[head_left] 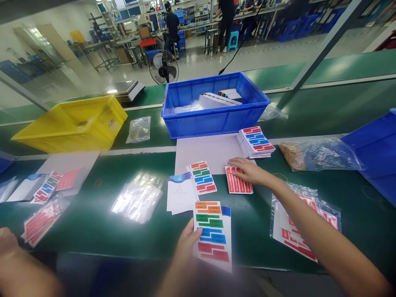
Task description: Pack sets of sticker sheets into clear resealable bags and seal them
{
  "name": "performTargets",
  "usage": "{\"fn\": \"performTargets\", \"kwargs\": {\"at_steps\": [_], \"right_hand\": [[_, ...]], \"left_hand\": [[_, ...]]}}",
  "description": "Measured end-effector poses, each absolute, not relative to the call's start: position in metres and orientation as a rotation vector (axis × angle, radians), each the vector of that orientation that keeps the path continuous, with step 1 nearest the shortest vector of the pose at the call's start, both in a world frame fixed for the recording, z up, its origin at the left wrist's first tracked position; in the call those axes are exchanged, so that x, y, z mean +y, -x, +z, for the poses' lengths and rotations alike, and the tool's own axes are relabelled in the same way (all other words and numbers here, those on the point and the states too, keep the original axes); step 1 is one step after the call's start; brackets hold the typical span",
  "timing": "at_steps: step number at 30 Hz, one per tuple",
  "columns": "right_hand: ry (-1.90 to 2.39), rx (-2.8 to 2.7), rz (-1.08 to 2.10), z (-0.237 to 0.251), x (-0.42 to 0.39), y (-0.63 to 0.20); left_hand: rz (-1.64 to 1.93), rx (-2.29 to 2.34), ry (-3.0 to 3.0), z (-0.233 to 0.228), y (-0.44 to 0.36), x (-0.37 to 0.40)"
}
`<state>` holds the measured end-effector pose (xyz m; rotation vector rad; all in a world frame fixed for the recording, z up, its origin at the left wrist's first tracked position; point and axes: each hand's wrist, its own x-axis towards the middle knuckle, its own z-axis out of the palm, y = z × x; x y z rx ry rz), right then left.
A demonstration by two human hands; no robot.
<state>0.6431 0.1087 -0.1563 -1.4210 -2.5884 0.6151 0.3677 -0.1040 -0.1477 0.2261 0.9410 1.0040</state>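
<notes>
My left hand [189, 239] is closed on a sticker sheet [212, 231] with orange, green, blue and red labels. Behind that sheet shows the edge of a white and blue leaflet [227, 211]. My right hand [247, 170] rests on a pile of red sticker sheets [239, 185], its fingers stretched over the upper part. Between the hands lies a small pile of multicoloured sticker sheets [203, 177]. White leaflets with a blue top [182, 194] lie left of it, partly overlapped. A taller stack of multicoloured sheets [255, 140] stands beyond my right hand.
Clear plastic bags [139, 198] lie left of the leaflets. Bagged red sheets [297, 231] lie under my right forearm. A blue bin [213, 121] and a yellow bin [71, 128] stand at the back. Another person's hand [9, 243] is at far left, near packed sheets [43, 218].
</notes>
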Motion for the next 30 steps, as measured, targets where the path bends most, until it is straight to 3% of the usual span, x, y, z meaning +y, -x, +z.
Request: {"fn": "performTargets", "kwargs": {"at_steps": [22,30], "right_hand": [[1.353,-2.363,0.532,-0.155,0.104,-0.626],[1.334,-2.280,0.599,-0.091,0.057,-0.625]], "left_hand": [[1.024,0.981,-0.221,-0.152,-0.362,-0.105],[1.055,1.103,-0.224,-0.149,-0.362,-0.102]]}}
